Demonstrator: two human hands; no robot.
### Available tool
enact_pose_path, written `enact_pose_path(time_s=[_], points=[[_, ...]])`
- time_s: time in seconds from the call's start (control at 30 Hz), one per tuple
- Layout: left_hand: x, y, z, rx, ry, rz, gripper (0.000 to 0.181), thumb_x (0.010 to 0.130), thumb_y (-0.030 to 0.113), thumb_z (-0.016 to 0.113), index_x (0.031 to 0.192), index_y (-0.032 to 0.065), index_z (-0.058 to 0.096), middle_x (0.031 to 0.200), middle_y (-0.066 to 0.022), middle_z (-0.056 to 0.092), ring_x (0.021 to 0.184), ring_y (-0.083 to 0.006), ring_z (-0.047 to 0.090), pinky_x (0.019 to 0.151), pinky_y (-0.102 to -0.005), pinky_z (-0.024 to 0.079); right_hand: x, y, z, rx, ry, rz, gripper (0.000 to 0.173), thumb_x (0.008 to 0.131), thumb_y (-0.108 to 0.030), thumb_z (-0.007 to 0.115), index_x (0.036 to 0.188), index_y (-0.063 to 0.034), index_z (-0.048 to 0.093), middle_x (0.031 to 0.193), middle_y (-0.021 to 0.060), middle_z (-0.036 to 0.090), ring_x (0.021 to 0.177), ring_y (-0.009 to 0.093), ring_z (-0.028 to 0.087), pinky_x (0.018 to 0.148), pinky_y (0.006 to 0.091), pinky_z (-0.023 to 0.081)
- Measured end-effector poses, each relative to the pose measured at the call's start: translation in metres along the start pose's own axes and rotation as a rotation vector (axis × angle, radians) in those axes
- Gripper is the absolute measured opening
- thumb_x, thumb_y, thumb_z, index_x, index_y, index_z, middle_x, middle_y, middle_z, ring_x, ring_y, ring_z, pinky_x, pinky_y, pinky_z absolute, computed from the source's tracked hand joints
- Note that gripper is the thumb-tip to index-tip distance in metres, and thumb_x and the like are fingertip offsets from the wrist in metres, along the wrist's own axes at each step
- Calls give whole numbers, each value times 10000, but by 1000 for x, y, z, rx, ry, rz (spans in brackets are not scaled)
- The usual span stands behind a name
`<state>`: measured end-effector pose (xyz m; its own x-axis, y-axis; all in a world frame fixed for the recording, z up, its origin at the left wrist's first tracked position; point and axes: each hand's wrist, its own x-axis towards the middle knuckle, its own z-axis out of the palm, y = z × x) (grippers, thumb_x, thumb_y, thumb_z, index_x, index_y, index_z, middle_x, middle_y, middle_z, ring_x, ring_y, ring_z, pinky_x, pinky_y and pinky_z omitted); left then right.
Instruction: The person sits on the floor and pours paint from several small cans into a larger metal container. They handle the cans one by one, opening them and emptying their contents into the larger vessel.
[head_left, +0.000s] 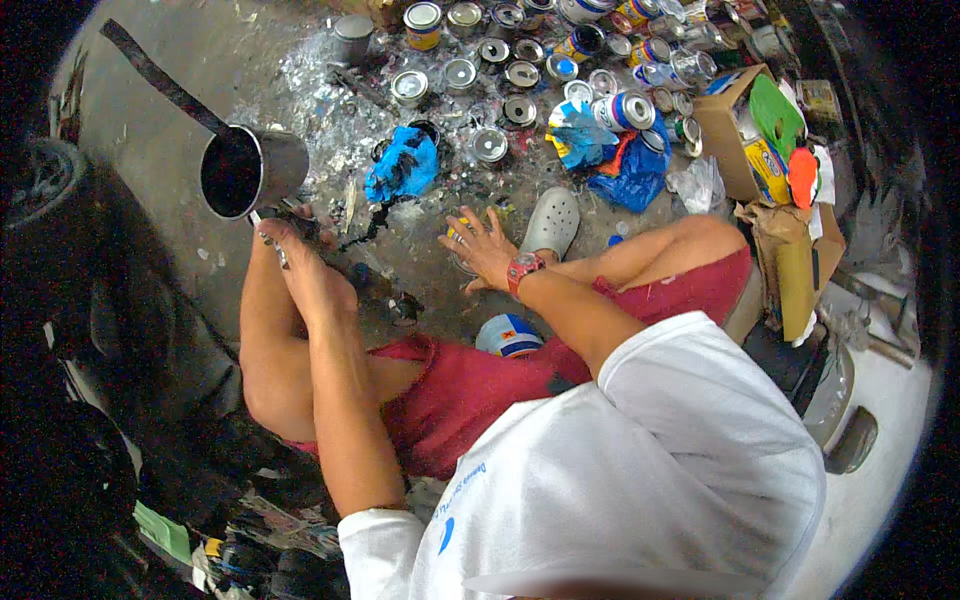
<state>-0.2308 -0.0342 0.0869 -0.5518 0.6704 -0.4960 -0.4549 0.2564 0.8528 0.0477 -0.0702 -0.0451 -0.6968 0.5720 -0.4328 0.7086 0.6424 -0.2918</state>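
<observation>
My left hand grips silver metal fittings under a metal cup, possibly parts of a spray gun. Dark liquid fills the tilted cup, and a dark stirring stick leans out over its rim. My right hand, with a red watch on the wrist, spreads its fingers over a small tin with a yellow label. The hand covers most of that tin, and whether it touches is hard to tell. A crumpled blue cloth or plastic sheet, smeared black, lies on the floor between the hands.
Several paint tins stand on the paint-spattered floor ahead. Blue plastic lies near a tin on its side. At right is a cardboard box. A white and blue container sits between my legs, and a tyre stands far left.
</observation>
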Motion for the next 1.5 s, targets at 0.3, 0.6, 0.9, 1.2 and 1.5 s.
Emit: enact_pose_path(time_s=[0.3, 0.6, 0.9, 1.2, 1.5], points=[[-1, 3, 21, 90, 31, 78, 895, 937, 783, 511, 1369, 0, 528, 1262, -86, 601, 1082, -207, 553, 959, -367, 449, -5, 17, -4, 176, 163, 310, 1044, 615, -249, 943, 1515, -172, 419, 1521, 183, 380, 1435, 422, 335, 1108, 605, 384], [-15, -5, 42, 172, 22, 74, 864, 970, 743, 513, 1357, -29, 561, 1285, -112, 621, 1022, -200, 535, 957, -350, 430, 4, 89, -30, 97, 448, 762, 1016, 613, -263, 940, 1480, -157, 423, 1458, 186, 416, 1361, 436, 391, 1090, 619, 362], [-38, -12, 55, 637, -79, 174, 743, 1014, 686, 493, 1265, -8, 575, 1139, -179, 642, 1028, -276, 569, 959, -394, 447, 22, 88, -212, 1149, 718, 97, 598, 868, -346, 828, 1344, -39, 634, 1087, 157, 717, 890, 324, 692, 864, 425, 556], [-47, -53, 63, 693, -275, 209, 634, 1043, 619, 502, 1180, 6, 589, 976, -112, 596, 903, -221, 537, 873, -386, 458, -32, 22, -316, 346, 758, -341, 349, 979, -339, 644, 803, -38, 617, 734, 185, 608, 752, 415, 644, 670, 507, 498], [-37, -65, 69, 689, -125, 77, 755, 1020, 693, 464, 1259, -16, 564, 1101, -181, 639, 1022, -272, 574, 970, -399, 438, -19, 32, -296, 361, 793, -305, 312, 990, -314, 658, 865, -29, 649, 778, 157, 626, 773, 385, 640, 684, 474, 487]])
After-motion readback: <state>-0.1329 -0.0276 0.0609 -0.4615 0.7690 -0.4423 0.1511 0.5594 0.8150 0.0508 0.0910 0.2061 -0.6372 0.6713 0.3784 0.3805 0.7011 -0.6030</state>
